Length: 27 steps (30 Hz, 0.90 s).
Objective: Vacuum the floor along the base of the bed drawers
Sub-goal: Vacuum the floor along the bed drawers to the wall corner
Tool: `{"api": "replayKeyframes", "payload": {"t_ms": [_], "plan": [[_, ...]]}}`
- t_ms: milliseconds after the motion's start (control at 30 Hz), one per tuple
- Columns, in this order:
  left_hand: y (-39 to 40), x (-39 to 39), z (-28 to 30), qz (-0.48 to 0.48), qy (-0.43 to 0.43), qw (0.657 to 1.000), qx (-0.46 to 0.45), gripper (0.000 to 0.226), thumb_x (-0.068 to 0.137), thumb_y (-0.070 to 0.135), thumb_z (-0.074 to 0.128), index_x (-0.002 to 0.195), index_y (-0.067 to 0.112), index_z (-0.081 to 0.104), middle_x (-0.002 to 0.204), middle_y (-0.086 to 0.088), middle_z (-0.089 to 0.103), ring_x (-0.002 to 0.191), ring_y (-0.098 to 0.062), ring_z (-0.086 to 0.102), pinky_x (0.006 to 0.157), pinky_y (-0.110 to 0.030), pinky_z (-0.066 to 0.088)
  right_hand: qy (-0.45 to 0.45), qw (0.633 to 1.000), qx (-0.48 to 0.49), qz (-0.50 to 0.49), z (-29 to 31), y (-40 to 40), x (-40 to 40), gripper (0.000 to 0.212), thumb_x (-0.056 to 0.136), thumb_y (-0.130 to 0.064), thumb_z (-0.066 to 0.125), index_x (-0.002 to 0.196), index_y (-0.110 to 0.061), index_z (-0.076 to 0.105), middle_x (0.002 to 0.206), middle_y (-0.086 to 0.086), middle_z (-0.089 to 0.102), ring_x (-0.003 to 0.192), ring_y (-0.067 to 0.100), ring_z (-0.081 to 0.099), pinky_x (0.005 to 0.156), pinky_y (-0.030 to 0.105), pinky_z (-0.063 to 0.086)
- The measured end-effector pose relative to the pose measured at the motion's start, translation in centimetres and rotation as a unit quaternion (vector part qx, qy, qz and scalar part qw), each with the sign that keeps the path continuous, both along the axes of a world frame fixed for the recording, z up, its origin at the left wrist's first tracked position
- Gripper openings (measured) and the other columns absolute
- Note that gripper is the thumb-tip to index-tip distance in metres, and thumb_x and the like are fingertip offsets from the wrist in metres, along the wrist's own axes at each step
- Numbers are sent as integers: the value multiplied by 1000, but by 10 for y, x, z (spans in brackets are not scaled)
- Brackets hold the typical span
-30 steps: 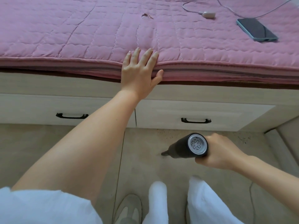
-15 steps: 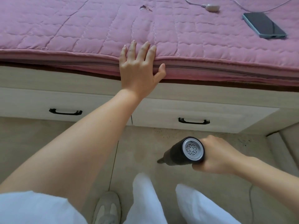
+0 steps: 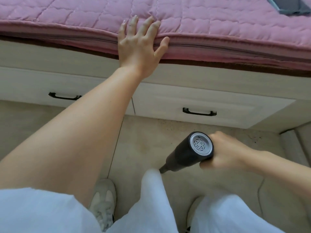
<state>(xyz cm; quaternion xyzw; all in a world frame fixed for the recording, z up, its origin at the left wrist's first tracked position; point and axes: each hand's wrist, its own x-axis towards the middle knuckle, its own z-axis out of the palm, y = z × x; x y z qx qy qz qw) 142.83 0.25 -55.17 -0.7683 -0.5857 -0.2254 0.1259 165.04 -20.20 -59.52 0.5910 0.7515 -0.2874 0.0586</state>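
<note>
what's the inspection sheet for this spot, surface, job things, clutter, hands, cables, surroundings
surface: beige floor, dark specks along the drawer base.
job's things: black handheld vacuum, nozzle angled down at the floor; two white drawers shut, black handles.
clutter: grey item at the bed's top right corner, cut off.
hands: left hand flat on the pink mattress edge; right hand grips the vacuum.
cables: thin dark line on the floor at right, possibly a cord.
surroundings: white trousers, pale shoes below.

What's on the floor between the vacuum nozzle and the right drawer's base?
In the head view, only bare tile dotted with dark specks lies between the vacuum nozzle and the right drawer; nothing blocks it.
</note>
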Motion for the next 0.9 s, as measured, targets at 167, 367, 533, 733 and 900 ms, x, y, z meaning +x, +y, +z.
{"api": "replayKeyframes", "payload": {"t_ms": [167, 367, 533, 733, 900], "plan": [[0, -1, 2, 3, 20, 999, -37, 60, 103, 58, 22, 154, 29, 31, 163, 7, 27, 152, -28, 14, 124, -48, 6, -3, 1000, 19, 14, -2, -10, 3, 22, 56, -29, 63, 65, -24, 44, 50, -1, 41, 47, 13, 32, 44, 28, 27], [0, -2, 0, 5, 27, 999, -35, 62, 101, 59, 21, 153, 27, 31, 162, 5, 28, 151, -29, 16, 123, -49, 8, -4, 1000, 18, -16, 3, -7, 18, 25, 56, -30, 64, 66, -16, 46, 59, 3, 55, 54, 18, 47, 47, 32, 34], [0, -2, -1, -1, 15, 1000, -24, 69, 96, 61, 14, 152, 26, 34, 161, 4, 31, 151, -31, 18, 123, -51, 10, -30, 999, -37, 15, 14, -13, 27, 20, 57, -31, 65, 59, -27, 45, 50, -4, 48, 45, 8, 42, 40, 19, 27], [0, -3, -4, -5, 1, 1000, 1, 74, 94, 63, 11, 151, 24, 38, 158, 3, 36, 149, -31, 22, 122, -51, 11, -12, 998, -60, 13, 9, -14, 35, 22, 57, -26, 64, 62, -22, 43, 48, -7, 42, 44, 11, 34, 41, 24, 23], [0, 4, -5, 17, -9, 999, 27, 71, 96, 60, 16, 149, 21, 43, 156, 2, 41, 147, -32, 27, 122, -51, 14, -14, 998, 20, -51, 10, -4, 47, 27, 57, -28, 67, 63, -18, 43, 52, -3, 45, 47, 11, 33, 44, 26, 25]]}}
